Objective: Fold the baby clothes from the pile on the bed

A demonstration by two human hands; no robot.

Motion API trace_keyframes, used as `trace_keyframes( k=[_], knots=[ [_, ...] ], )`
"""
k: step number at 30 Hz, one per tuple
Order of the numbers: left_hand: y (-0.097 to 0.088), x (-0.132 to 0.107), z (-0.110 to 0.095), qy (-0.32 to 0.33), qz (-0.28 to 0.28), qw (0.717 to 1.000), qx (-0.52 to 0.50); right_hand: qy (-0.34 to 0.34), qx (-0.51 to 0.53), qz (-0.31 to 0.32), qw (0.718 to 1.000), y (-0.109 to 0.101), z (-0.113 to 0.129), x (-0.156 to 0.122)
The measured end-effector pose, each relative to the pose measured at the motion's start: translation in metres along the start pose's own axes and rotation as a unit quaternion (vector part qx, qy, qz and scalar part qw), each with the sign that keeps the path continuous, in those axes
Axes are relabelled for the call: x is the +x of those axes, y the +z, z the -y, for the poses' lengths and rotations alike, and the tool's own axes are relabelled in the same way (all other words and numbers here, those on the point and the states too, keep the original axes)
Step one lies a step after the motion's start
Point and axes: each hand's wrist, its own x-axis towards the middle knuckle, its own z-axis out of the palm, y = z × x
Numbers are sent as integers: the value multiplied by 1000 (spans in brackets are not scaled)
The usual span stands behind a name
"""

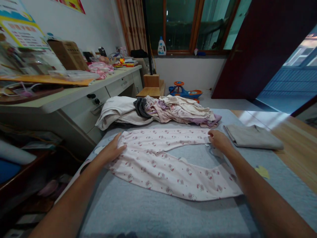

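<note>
A pair of pale pink children's pajama pants [158,165] with a repeating cartoon print lies spread on a blue-grey sheet. The waist is at the left and the two legs fan out to the right. My left hand [114,147] grips the waist end, thumb on top, with its other fingers partly hidden by the cloth. At the cuff of the far leg, my right hand [218,139] is closed in a pinch on the fabric. The near leg lies under my right forearm, its cuff partly covered.
Behind the pants sits a heap of rumpled clothes [178,110] beside a white garment [119,110]. A folded grey garment [254,136] lies at the right. The sheet [119,205] has a yellow patch [262,172]. A cluttered desk [81,94] borders the left; a ride-on toy [184,91] stands beyond.
</note>
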Motion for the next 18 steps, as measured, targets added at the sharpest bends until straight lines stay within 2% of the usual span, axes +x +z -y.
trace_keyframes(
  k=[3, 8, 12, 16, 18],
  knots=[
    [-3, -8, 5, 44, 43, 998, 18, -65, 47, 113, 990, -11, 5, -28],
    [-10, -17, 8, 102, 84, 988, 75, -95, 97, 175, 975, -24, 7, -80],
    [-13, -19, 7, 104, 85, 984, 113, -108, 89, 183, 973, -21, 3, -107],
    [-12, -19, 11, 93, 69, 981, 153, -102, 17, 175, 979, -15, -1, -116],
    [-11, -22, 9, 88, 40, 982, 163, -101, -21, 172, 980, -13, -3, -117]
  ],
)
